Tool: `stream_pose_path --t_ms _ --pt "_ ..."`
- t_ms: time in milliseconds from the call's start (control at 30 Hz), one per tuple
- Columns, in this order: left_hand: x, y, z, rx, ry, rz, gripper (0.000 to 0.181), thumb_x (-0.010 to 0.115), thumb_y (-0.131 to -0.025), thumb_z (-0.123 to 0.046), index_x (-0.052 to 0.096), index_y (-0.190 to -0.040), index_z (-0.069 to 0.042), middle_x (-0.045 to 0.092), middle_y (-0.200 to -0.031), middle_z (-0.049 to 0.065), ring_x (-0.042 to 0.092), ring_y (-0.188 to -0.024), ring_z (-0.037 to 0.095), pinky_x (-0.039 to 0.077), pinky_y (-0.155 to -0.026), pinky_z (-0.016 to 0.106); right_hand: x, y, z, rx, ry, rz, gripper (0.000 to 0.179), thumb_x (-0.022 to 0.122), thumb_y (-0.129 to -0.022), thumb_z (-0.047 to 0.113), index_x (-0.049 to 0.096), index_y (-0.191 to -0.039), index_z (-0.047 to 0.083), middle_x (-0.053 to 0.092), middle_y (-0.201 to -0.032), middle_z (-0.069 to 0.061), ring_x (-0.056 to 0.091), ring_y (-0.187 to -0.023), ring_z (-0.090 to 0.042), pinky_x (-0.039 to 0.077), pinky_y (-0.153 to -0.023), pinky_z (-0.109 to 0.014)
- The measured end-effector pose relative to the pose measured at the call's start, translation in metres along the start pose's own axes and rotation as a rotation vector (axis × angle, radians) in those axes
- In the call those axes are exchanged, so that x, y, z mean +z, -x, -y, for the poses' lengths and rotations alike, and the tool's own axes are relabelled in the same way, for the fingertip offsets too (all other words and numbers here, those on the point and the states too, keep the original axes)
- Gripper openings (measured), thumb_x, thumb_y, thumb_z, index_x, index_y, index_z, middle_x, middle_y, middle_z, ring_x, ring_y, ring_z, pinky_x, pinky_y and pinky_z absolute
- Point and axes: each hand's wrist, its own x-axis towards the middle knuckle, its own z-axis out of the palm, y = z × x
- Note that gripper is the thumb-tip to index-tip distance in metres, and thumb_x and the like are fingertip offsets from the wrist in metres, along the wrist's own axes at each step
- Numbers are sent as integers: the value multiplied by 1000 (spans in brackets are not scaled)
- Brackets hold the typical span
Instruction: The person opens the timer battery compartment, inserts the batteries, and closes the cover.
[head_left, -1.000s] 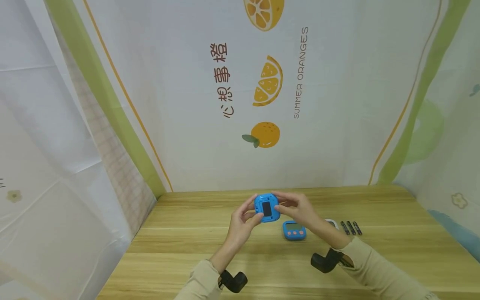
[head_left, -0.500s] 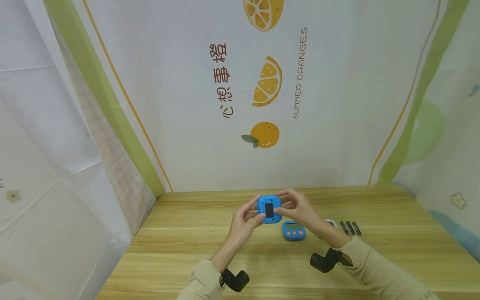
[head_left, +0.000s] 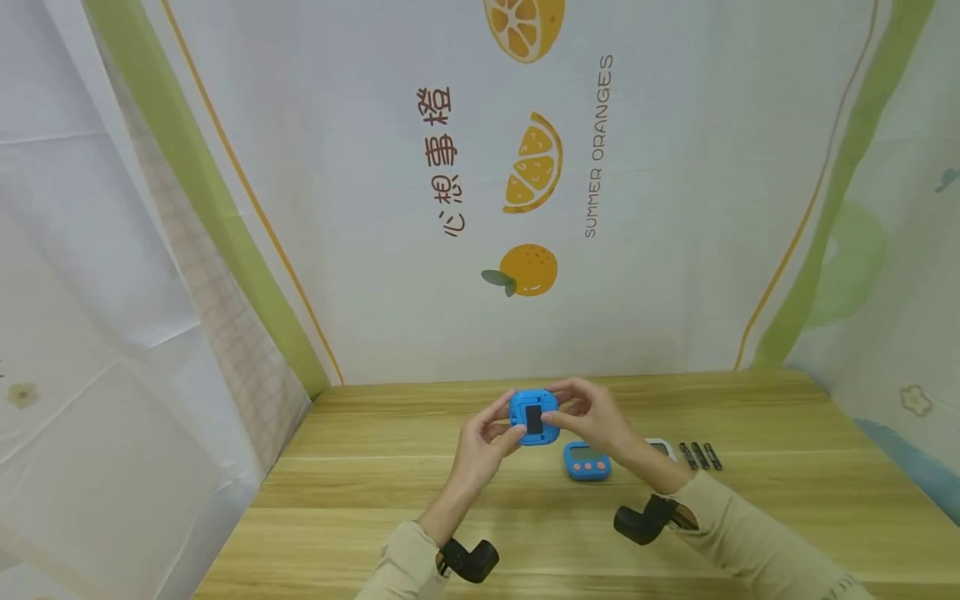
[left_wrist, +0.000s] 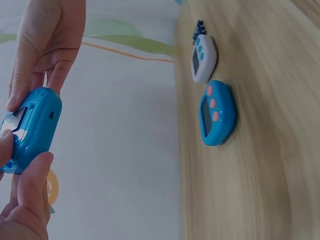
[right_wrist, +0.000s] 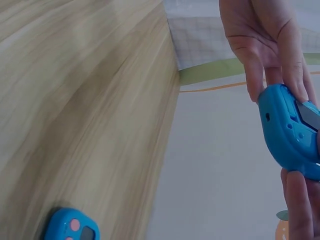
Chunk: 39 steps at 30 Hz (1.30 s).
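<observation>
Blue device [head_left: 533, 401] is held up off the surface [head_left: 375, 483], between the two hands, with a dark rectangular panel [head_left: 533, 420] on the side facing the head camera. Left hand [head_left: 482, 446]: fingers pinch the left part of the body; thumb rests on the face near the lower left of the panel, index finger reaches to the upper left edge. Right hand [head_left: 595, 421]: fingers pinch the right part; thumb tip lies on the face at the panel's right edge, index finger is at the upper right. Remaining fingers of both hands are bent behind the body and partly hidden, so their exact contact cannot be told. Device therefore sits between thumbs in front and fingers behind, gripped from both sides. Left wrist view shows a small dark opening in the rounded edge, uncovered by fingers. On the surface, below and to the right of the held item: a second blue device [head_left: 588, 461] with a grey screen and three pink buttons, apart from the fingers. Next to it, a white device [head_left: 662, 447], partly covered by the right forearm in the head view; the left wrist view shows its blue buttons. Farther right, three dark cylinders [head_left: 700, 456] lie side by side, near the white device.
</observation>
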Motion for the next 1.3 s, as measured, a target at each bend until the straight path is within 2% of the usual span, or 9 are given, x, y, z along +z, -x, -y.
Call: stream_pose_path --t_ms 100,233,467,667,800,967,1233,1300 --pt "-2 -1 0 -12 19 -15 49 56 -85 1 40 -131 1 52 -110 21 58 -93 28 51 -76 34 0 -1 12 -16 17 4 28 64 -76 -7 55 -102 -12 60 -83 -22 61 -63 -26 52 -57 -24" --pt "-3 -4 3 -4 40 -23 50 57 -84 1 39 -131 1 53 -111 21 57 -93 29 51 -75 35 0 -3 16 -35 10 6 29 63 -75 -9 55 -103 -13 60 -83 -22 61 -64 -28 52 -58 -25" --pt "-3 -3 -3 23 3 -31 49 56 -84 3 40 -130 3 53 -110 24 57 -93 32 51 -73 34 0 -7 -16 -56 -18 18 32 66 -78 4 57 -108 -5 62 -88 -15 62 -67 -16 53 -59 -27" --pt "-6 -4 -1 46 0 -2 49 56 -84 4 39 -131 3 53 -109 25 57 -91 32 52 -73 34 -1 -7 -16 -63 16 38 33 64 -78 -2 55 -109 -7 62 -87 -17 62 -71 -21 53 -62 -26" --pt "-9 -4 -2 60 -19 12 49 55 -84 4 40 -130 3 53 -108 25 58 -89 27 52 -74 34 0 -5 -14 -70 45 31 35 64 -77 -2 55 -110 -6 63 -89 -17 62 -74 -24 53 -66 -27" --pt "-9 -4 -3 56 -20 14 49 55 -85 4 39 -131 2 53 -108 24 59 -88 21 51 -75 37 -1 -4 -8 -42 54 9 33 66 -78 3 55 -108 -5 64 -90 -17 62 -77 -22 52 -68 -27" --pt "-11 -4 -4 65 -47 28 49 54 -84 5 39 -131 2 53 -107 24 58 -88 27 52 -73 34 -1 -4 -7 -10 51 -4 26 66 -78 4 53 -98 -4 64 -83 -14 62 -74 -22 52 -64 -24" --pt "-11 -4 -3 62 -50 28 49 54 -84 5 40 -131 2 53 -107 24 58 -88 28 52 -73 33 0 -3 -9 -6 53 -3 25 66 -78 4 52 -98 -4 63 -85 -15 62 -75 -24 52 -64 -24"
